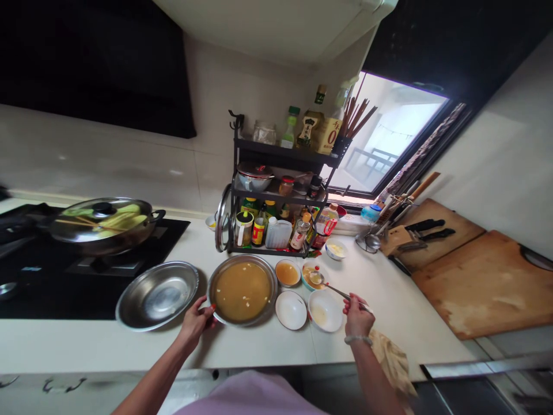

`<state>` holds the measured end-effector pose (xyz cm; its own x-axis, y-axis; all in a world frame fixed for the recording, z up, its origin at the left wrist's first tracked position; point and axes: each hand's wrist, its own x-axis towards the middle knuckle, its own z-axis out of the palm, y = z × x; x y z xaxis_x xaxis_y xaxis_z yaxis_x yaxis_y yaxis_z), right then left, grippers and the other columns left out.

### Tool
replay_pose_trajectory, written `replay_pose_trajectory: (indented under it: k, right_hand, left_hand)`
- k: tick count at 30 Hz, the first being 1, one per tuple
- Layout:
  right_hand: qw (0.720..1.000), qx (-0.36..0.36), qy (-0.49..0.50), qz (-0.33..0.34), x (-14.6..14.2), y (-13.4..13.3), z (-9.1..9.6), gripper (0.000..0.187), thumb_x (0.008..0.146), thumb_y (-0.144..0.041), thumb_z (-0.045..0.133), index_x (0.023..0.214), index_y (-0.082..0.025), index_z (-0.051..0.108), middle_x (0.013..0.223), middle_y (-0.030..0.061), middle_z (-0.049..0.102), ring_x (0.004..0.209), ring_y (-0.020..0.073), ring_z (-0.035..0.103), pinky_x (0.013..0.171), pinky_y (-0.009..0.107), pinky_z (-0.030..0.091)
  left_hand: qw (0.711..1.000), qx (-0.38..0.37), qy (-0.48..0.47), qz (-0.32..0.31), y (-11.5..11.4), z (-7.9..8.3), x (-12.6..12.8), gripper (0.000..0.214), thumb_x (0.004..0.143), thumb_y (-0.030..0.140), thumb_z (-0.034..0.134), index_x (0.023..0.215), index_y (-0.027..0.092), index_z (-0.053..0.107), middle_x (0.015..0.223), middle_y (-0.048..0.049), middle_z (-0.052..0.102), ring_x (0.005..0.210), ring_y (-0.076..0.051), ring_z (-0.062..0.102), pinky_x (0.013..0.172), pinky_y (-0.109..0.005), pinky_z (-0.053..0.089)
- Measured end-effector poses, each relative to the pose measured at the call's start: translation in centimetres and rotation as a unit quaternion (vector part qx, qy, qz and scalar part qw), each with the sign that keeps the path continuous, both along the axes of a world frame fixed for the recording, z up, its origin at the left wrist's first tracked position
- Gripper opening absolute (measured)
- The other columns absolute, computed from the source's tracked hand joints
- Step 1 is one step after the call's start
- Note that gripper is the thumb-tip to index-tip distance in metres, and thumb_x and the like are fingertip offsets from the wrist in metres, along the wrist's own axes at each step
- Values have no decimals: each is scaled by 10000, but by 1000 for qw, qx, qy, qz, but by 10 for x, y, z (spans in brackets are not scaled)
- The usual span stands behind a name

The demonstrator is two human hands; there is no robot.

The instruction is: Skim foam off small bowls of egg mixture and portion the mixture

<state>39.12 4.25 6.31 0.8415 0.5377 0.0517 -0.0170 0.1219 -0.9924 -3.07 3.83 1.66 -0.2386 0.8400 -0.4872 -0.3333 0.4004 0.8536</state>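
Observation:
My left hand [196,320] grips the near left rim of a round metal basin [210,300] with orange-brown liquid in it, a few pale bits floating on top. In my right hand [358,317] is a long-handled metal spoon [337,290]. Its bowl end is over a small patterned bowl [306,282] that has some orange-brown contents; whether the spoon touches them I cannot tell. Nearby are a small bowl of similar orange liquid [288,272], a white bowl [291,310] and a larger white bowl [326,311] with a little pale residue.
An empty metal basin [158,295] lies left, beside the stove with a lidded pan [103,225]. Behind stands a black rack [276,196] of bottles and jars. To the right are a knife block [395,239], cutting boards [484,282], a cloth [393,357] and a small bowl [336,253].

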Motion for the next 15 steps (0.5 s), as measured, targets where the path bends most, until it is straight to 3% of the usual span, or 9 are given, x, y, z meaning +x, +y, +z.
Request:
replay_pose_trajectory:
  k: [8, 15]
  right_hand:
    - [999, 14, 0, 38, -14, -5, 24, 424, 597, -489, 733, 780, -127, 613, 471, -8, 578, 427, 133, 535, 338, 211, 386]
    - [990, 24, -3, 137, -59, -7, 38, 405, 657, -476, 722, 840, -124, 640, 516, -2, 593, 461, 125, 530, 355, 196, 376]
  left_hand:
    - [1000, -1, -1, 5, 1, -1, -1, 487, 773, 75, 600, 1230, 134, 440, 497, 60, 534, 388, -106, 519, 400, -209, 455]
    - [1000, 8, -7, 10, 2, -8, -1, 524, 731, 116, 658, 1213, 142, 452, 502, 66, 538, 388, -108, 527, 396, -206, 448]
